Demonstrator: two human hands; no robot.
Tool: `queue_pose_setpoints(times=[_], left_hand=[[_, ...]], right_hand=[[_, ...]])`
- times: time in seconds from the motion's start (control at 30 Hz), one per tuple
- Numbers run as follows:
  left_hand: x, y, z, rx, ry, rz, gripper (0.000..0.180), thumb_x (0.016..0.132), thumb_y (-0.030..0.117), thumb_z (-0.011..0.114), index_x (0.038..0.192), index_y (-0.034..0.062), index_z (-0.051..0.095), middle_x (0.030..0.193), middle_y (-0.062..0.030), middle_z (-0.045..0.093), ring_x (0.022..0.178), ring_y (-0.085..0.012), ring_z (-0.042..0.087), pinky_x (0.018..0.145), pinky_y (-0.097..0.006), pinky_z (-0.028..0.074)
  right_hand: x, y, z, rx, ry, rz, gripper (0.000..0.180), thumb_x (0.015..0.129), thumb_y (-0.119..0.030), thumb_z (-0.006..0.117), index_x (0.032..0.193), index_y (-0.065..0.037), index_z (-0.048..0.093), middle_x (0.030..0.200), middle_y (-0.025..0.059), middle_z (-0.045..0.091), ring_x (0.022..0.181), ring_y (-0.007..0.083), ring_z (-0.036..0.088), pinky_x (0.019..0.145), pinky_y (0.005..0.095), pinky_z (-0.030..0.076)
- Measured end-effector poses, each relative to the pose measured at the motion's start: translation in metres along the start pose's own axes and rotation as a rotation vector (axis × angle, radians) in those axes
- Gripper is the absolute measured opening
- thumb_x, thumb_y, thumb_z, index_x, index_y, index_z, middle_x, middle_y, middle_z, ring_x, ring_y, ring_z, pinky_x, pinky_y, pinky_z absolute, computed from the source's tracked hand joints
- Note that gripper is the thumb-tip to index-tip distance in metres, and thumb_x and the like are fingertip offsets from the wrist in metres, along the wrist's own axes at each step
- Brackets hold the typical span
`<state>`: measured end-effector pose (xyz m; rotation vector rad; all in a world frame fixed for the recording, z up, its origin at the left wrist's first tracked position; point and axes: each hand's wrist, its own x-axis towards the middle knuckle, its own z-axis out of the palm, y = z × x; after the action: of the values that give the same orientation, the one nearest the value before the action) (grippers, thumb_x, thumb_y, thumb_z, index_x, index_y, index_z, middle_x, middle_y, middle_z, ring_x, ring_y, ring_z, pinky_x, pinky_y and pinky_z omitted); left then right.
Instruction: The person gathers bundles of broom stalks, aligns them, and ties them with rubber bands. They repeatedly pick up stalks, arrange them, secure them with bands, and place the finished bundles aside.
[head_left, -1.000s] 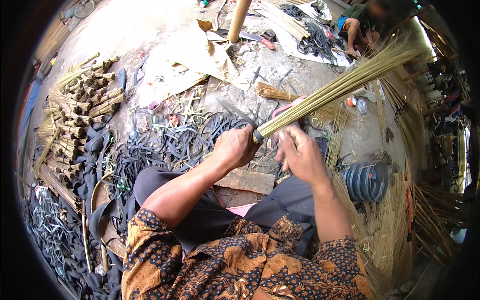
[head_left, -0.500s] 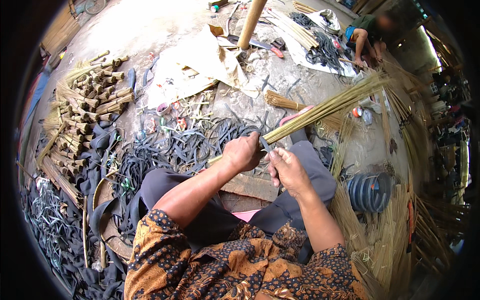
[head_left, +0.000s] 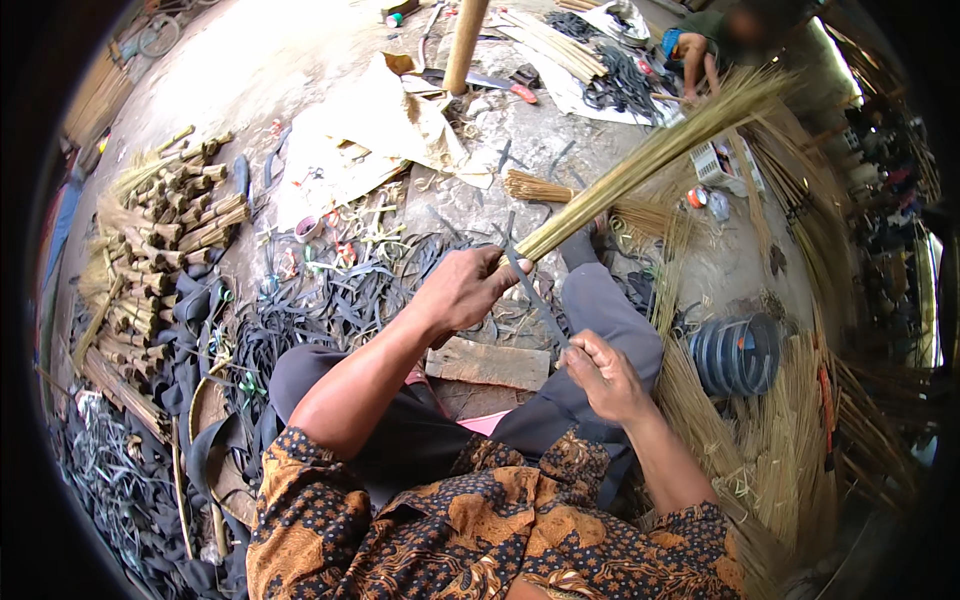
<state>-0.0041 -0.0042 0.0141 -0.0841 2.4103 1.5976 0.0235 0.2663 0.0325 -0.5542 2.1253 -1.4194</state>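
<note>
My left hand (head_left: 465,289) is closed around the lower end of a bundle of thin greenish-yellow sticks (head_left: 640,175), which slants up to the far right. A dark rubber strip (head_left: 538,300) loops round the bundle just beyond my left fingers. From there it runs taut down to my right hand (head_left: 606,377), which pinches its other end above my right thigh. Below my hands a worn wooden board (head_left: 490,363) lies between my legs. Many loose dark rubber strips (head_left: 370,290) are scattered on the ground ahead of my left knee.
Tied stick bundles (head_left: 165,230) are piled at the left. A blue-grey ribbed cylinder (head_left: 735,355) and loose sticks (head_left: 780,450) lie at my right. Ahead are a wooden post (head_left: 464,50), a red-handled knife (head_left: 505,85) and pale sacking (head_left: 370,130). Another person (head_left: 700,55) crouches far right.
My right hand has moved down and away from my left, drawing the rubber strip out long and straight. The stick bundle has tilted up more steeply, and its near end no longer shows below my left hand.
</note>
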Motion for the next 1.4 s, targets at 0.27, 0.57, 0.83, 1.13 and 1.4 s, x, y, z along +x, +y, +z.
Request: queue_pose_setpoints(times=[0.27,0.57,0.83,1.13,1.4], left_hand=[[-0.016,0.014,0.010,-0.787,-0.765,-0.037,0.035,0.099,0.034,0.075,0.105,0.0005,0.068,0.084,-0.0005,0.067,0.074,-0.0087,0.065,0.066,-0.026,0.052],[-0.008,-0.007,0.012,0.348,-0.006,0.268,0.038,0.094,0.039,0.070,0.107,0.0051,0.061,0.081,-0.0196,0.070,0.081,-0.0429,0.069,0.068,-0.051,0.054],[-0.009,-0.022,0.026,0.440,0.134,0.299,0.031,0.094,0.036,0.068,0.105,0.0074,0.061,0.090,-0.0182,0.071,0.085,-0.0415,0.071,0.071,-0.052,0.057],[-0.003,-0.031,0.031,0.497,0.247,0.302,0.031,0.098,0.038,0.063,0.107,0.0089,0.060,0.090,-0.0204,0.070,0.078,-0.0421,0.071,0.065,-0.052,0.057],[0.004,-0.038,0.036,0.526,0.224,0.254,0.028,0.099,0.036,0.060,0.111,0.0095,0.060,0.093,-0.0203,0.070,0.080,-0.0408,0.073,0.066,-0.051,0.058]], right_hand=[[0.074,0.001,-0.031,-0.602,0.054,-0.686,0.015,0.091,-0.002,0.062,0.105,-0.008,0.066,0.093,0.0115,0.069,0.087,0.0337,0.068,0.075,0.0434,0.055],[0.065,-0.063,-0.028,-0.863,0.018,-0.280,0.024,0.095,-0.024,0.072,0.109,-0.005,0.066,0.101,0.0173,0.070,0.084,0.0409,0.068,0.072,0.0482,0.053],[0.097,-0.049,-0.007,-1.290,0.074,-0.571,0.011,0.091,-0.014,0.067,0.096,-0.006,0.061,0.083,0.0110,0.063,0.076,0.0300,0.071,0.068,0.0433,0.057],[0.101,-0.029,-0.003,-1.200,0.041,-0.488,0.016,0.095,-0.019,0.065,0.094,-0.004,0.059,0.084,0.0126,0.067,0.071,0.0331,0.073,0.058,0.0436,0.057],[0.104,-0.027,-0.002,-1.245,0.106,-0.519,0.020,0.097,-0.028,0.068,0.096,-0.009,0.060,0.085,0.0094,0.062,0.073,0.0306,0.071,0.060,0.0426,0.056]])
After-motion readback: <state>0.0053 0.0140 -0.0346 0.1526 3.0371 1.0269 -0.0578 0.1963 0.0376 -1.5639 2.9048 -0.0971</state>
